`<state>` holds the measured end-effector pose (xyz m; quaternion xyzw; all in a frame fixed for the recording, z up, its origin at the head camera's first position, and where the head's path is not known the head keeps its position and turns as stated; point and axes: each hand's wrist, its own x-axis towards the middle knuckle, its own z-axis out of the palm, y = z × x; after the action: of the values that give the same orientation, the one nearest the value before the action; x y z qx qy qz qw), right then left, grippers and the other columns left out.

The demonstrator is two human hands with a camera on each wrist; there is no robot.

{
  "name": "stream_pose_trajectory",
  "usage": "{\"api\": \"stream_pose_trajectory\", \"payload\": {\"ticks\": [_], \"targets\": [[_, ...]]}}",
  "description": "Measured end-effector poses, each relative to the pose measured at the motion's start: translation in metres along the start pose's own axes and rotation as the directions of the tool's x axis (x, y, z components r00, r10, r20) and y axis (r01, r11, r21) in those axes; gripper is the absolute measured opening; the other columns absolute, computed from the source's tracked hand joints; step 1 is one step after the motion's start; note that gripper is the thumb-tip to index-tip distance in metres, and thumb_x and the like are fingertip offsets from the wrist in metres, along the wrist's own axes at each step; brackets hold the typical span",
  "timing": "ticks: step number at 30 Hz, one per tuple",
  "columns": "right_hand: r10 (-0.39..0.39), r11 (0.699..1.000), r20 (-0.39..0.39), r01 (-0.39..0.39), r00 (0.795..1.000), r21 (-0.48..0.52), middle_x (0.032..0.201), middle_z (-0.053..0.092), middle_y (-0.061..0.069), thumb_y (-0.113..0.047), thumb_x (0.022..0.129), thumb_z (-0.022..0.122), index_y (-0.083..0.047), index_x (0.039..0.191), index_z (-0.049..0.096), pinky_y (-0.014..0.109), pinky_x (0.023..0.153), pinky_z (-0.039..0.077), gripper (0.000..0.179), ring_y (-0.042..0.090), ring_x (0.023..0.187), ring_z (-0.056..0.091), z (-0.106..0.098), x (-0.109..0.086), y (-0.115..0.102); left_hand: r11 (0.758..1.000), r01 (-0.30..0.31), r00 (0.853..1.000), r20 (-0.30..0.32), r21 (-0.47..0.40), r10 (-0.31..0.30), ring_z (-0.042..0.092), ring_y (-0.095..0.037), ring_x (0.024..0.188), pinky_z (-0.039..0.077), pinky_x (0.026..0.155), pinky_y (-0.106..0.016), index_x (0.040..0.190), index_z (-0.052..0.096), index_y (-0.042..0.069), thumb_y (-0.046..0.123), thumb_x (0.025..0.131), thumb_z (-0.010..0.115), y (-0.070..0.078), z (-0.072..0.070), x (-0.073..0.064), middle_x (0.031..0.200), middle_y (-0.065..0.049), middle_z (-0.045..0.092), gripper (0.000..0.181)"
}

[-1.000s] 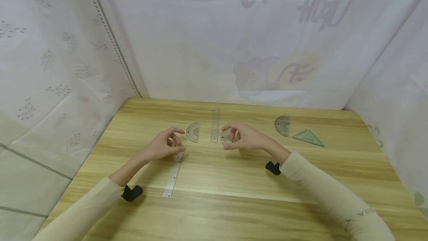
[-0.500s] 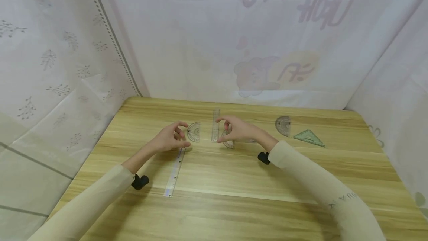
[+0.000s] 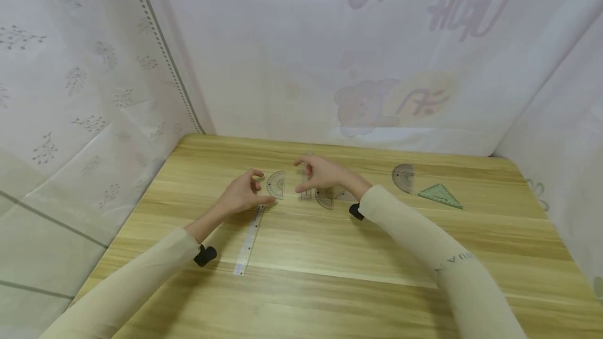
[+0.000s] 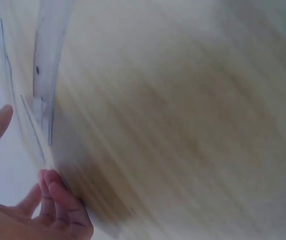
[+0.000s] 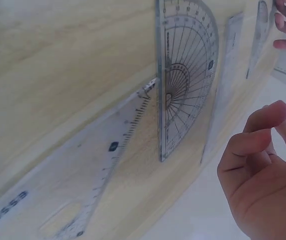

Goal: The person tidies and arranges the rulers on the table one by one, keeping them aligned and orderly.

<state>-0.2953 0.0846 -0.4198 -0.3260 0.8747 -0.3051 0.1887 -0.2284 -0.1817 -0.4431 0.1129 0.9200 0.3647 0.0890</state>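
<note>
My left hand (image 3: 241, 192) hovers just left of a clear protractor (image 3: 276, 185), thumb and index finger apart. Nothing is held in it. A long clear ruler (image 3: 248, 242) lies below that hand, and its upper end also shows in the left wrist view. Over a short clear ruler (image 3: 306, 194) is my right hand (image 3: 322, 174), thumb and index finger spread, holding nothing. Beside this ruler lies a second protractor (image 5: 188, 75), flat on the table. A clear set square (image 5: 82, 165) touches or nearly touches its straight edge and is partly hidden by my right wrist in the head view.
Farther right on the wooden table (image 3: 330, 286) lie a grey protractor (image 3: 403, 178) and a green set square (image 3: 440, 196). Printed cloth (image 3: 264, 56) hangs behind the table and along both sides. Black wrist cameras (image 3: 205, 256) hang below the sleeves.
My right hand has moved left, from over the second protractor to over the short ruler. Rightward and slightly up, my left hand has come nearer the left protractor. The head view has shifted a little.
</note>
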Motion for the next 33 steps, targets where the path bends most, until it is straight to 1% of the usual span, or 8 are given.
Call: {"api": "stream_pose_trajectory", "payload": {"ticks": [2,6,10,16,20,23,28,33], "targets": [[0.005,1.000,0.001,-0.005,1.000,-0.006,0.098,0.057,0.013,-0.032,0.085,0.085,-0.004,0.147,0.049,0.032,0.070,0.043,0.077,0.019,0.080,0.049,0.000,0.005,0.000,1.000,0.015,1.000,-0.018,0.016,-0.015,0.056,-0.025,0.084,0.047,0.080,-0.043,0.139,0.047,-0.006,0.033,0.081,0.089,0.002,0.001,0.000,0.098,-0.012,0.061,0.082],[0.019,0.999,-0.002,-0.019,1.000,-0.026,0.091,0.056,0.007,-0.031,0.086,0.085,-0.004,0.145,0.051,0.031,0.066,0.042,0.074,0.018,0.076,0.049,0.001,0.015,0.000,0.999,0.039,0.999,-0.027,0.029,-0.038,0.056,-0.026,0.086,0.048,0.079,-0.043,0.138,0.048,-0.005,0.037,0.079,0.089,0.004,0.004,0.000,0.101,-0.012,0.062,0.083],[0.028,0.999,0.004,-0.028,1.000,-0.031,0.090,0.056,0.006,-0.030,0.085,0.086,-0.004,0.144,0.052,0.031,0.067,0.042,0.073,0.018,0.077,0.050,0.002,0.023,0.001,0.998,0.056,0.998,-0.042,0.028,-0.055,0.056,-0.026,0.086,0.048,0.078,-0.042,0.136,0.050,-0.005,0.038,0.079,0.089,0.006,0.007,0.000,0.100,-0.012,0.062,0.081],[-0.012,0.999,0.020,0.013,1.000,-0.051,0.093,0.059,0.009,-0.028,0.085,0.086,-0.003,0.140,0.057,0.031,0.071,0.043,0.067,0.018,0.081,0.051,0.004,0.032,0.004,0.998,0.062,0.995,-0.076,0.021,-0.060,0.059,-0.028,0.091,0.050,0.081,-0.044,0.134,0.055,-0.002,0.036,0.079,0.089,0.006,0.013,-0.001,0.103,-0.012,0.064,0.075],[-0.038,0.996,0.027,0.040,0.999,-0.075,0.096,0.061,0.008,-0.027,0.087,0.085,-0.005,0.137,0.062,0.032,0.072,0.044,0.059,0.019,0.084,0.053,0.006,0.037,0.005,0.997,0.070,0.995,-0.078,0.024,-0.067,0.058,-0.026,0.087,0.049,0.078,-0.042,0.134,0.056,-0.002,0.035,0.080,0.089,0.007,0.015,-0.002,0.101,-0.011,0.063,0.073],[-0.038,0.997,0.028,0.039,0.999,-0.068,0.095,0.061,0.007,-0.027,0.087,0.084,-0.008,0.135,0.065,0.031,0.071,0.044,0.055,0.018,0.082,0.053,0.008,0.040,0.006,0.996,0.081,0.994,-0.077,0.036,-0.078,0.057,-0.025,0.085,0.048,0.076,-0.041,0.133,0.057,-0.001,0.035,0.081,0.089,0.008,0.016,-0.002,0.100,-0.010,0.063,0.072],[-0.016,0.999,0.026,0.017,1.000,-0.040,0.090,0.058,0.006,-0.025,0.088,0.084,-0.008,0.135,0.065,0.030,0.067,0.042,0.054,0.017,0.077,0.050,0.010,0.044,0.004,0.994,0.095,0.992,-0.085,0.063,-0.089,0.057,-0.024,0.085,0.048,0.074,-0.040,0.133,0.057,0.000,0.037,0.081,0.088,0.008,0.017,-0.002,0.102,-0.009,0.063,0.071],[-0.001,0.998,0.020,0.002,1.000,-0.060,0.083,0.055,0.005,-0.025,0.088,0.083,-0.007,0.133,0.064,0.029,0.062,0.038,0.052,0.015,0.070,0.045,0.012,0.049,0.002,0.992,0.100,0.991,-0.097,0.074,-0.093,0.056,-0.023,0.083,0.047,0.071,-0.037,0.132,0.058,0.001,0.037,0.080,0.088,0.007,0.018,-0.001,0.101,-0.007,0.062,0.069]]}}
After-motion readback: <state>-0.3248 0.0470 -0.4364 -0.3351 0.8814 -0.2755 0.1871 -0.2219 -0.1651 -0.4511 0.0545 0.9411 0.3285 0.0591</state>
